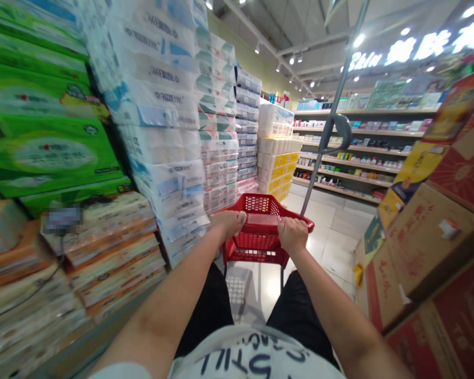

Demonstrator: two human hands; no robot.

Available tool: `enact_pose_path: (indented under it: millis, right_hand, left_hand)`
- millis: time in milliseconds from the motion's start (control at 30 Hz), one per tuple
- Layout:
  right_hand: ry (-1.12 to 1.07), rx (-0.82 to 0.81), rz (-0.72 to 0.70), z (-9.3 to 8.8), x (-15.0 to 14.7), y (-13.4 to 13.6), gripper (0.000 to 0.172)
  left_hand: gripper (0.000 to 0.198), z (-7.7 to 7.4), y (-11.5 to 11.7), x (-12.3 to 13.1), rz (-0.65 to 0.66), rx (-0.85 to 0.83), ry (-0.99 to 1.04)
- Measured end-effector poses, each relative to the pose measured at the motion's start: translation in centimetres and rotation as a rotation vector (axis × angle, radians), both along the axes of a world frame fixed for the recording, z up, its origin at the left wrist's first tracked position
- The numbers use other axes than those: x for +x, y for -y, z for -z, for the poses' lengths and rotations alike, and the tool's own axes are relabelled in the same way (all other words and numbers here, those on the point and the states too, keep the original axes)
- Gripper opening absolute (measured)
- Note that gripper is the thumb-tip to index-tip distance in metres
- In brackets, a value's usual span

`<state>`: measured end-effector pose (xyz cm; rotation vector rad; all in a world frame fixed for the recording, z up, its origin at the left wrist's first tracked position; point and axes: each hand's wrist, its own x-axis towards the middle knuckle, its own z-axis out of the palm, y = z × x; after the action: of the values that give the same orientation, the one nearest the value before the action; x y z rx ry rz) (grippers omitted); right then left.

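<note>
Both hands grip the handle of a red plastic shopping cart [256,255] in front of me. My left hand [229,223] is wrapped round the left end of the handlebar [263,220]. Round its right end, the fingers of my right hand [293,234] are closed too. A perforated far wall shows in the cart's basket, and the floor is visible beneath it. From the cart's right side a tall grey pole [335,100] rises at a slant, with a dark grey hook-like piece [335,132] partway up.
Tall stacks of wrapped tissue rolls [161,95] line the left, beside green tissue packs [51,142] and orange-and-white packs [114,252]. Cardboard boxes [430,237] are piled close on the right. A tiled aisle floor [339,216] leads to shelves of small goods [355,147].
</note>
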<state>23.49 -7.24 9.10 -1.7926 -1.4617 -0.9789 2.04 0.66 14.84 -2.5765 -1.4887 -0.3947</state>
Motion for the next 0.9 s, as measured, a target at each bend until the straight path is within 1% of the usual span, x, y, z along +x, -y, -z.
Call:
enact_pose_path:
  millis: [33,67,167,200,233,267,367,400,433,467,567,600,633,667,733,800,833,900]
  right_hand:
    - [0.003,0.006,-0.008,0.0,0.0,0.0,0.036]
    - [0.005,0.010,-0.016,0.0,0.0,0.0,0.036]
    - [-0.003,0.020,-0.016,0.0,0.2,0.1,0.036]
    - [-0.003,0.020,-0.016,0.0,0.2,0.1,0.035]
    - [-0.003,0.019,-0.016,0.1,0.3,0.1,0.035]
    - [-0.001,0.017,-0.015,0.1,0.4,0.2,0.034]
    - [0.004,0.005,-0.008,0.1,0.4,0.2,0.035]
    - [0.001,0.003,-0.005,0.1,0.3,0.2,0.035]
    - [-0.004,0.002,-0.004,0.1,0.3,0.3,0.036]
    - [-0.012,0.000,-0.008,0.1,0.2,0.3,0.036]
    - [-0.033,-0.005,-0.016,0.1,0.0,0.4,0.035]
    - [-0.034,-0.005,-0.017,0.1,-0.1,0.4,0.035]
    - [-0.031,-0.004,-0.019,0.1,0.0,0.5,0.035]
    - [-0.027,-0.002,-0.021,0.1,0.0,0.5,0.034]
    - [-0.020,-0.002,-0.024,0.0,0.0,0.6,0.033]
    - [-0.021,-0.005,-0.018,-0.1,0.0,0.8,0.033]
    - [-0.023,-0.007,-0.012,-0.1,0.0,0.8,0.033]
    - [-0.026,-0.010,0.000,-0.1,-0.1,0.9,0.034]
  left_hand:
    - [0.058,0.1,0.1,0.0,0.006,0.006,-0.009]
    - [0.057,0.3,0.3,0.0,0.009,0.048,0.008]
    - [0.054,1.5,1.4,0.0,0.018,0.235,0.121]
    - [0.054,1.7,1.6,0.0,0.014,0.261,0.148]
    - [0.055,1.6,1.7,0.1,0.006,0.255,0.162]
    - [0.057,1.3,1.6,0.2,-0.008,0.214,0.160]
    - [0.060,-0.1,0.7,0.3,-0.024,-0.018,0.074]
    - [0.059,-0.4,0.6,0.3,-0.017,-0.064,0.045]
    - [0.059,-0.4,0.6,0.2,-0.012,-0.067,0.035]
    - [0.058,-0.2,0.8,0.0,-0.009,-0.026,0.049]
    - [0.055,1.1,1.9,-0.2,0.007,0.212,0.148]
    - [0.053,1.5,2.2,-0.2,0.006,0.262,0.168]
    - [0.053,1.6,2.3,-0.2,-0.007,0.277,0.175]
    - [0.053,1.4,2.2,-0.1,-0.021,0.252,0.164]
    - [0.053,0.5,1.6,0.3,-0.027,0.119,0.086]
    - [0.046,-0.4,1.0,0.5,0.019,-0.010,-0.022]
    - [0.045,-0.6,0.9,0.5,0.028,-0.025,-0.038]
    - [0.048,-0.1,1.3,0.4,0.018,0.051,0.015]
